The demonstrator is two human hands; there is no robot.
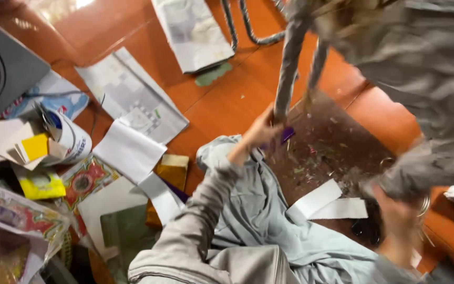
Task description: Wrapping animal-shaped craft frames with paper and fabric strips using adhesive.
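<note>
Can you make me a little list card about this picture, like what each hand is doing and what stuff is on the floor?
left hand: grips the grey wrapped frame leg, a purple scrap beside it
right hand: blurred, reaching low near white paper strips
floor: orange-brown, shiny
papers: newspaper sheets
left side: yellow card, colourful packets
lap: grey cloth

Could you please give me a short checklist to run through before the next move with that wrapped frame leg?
1. Left hand on the wrapped frame leg: ok, fingers are at its lower end.
2. Purple piece by the left hand, gripped or not: cannot tell.
3. Right hand contents: cannot tell, blurred.
4. White paper strips within reach: ok, lying beside the right hand.
5. Floor around the leg clean: not ok, scraps litter the dark mat.
</note>
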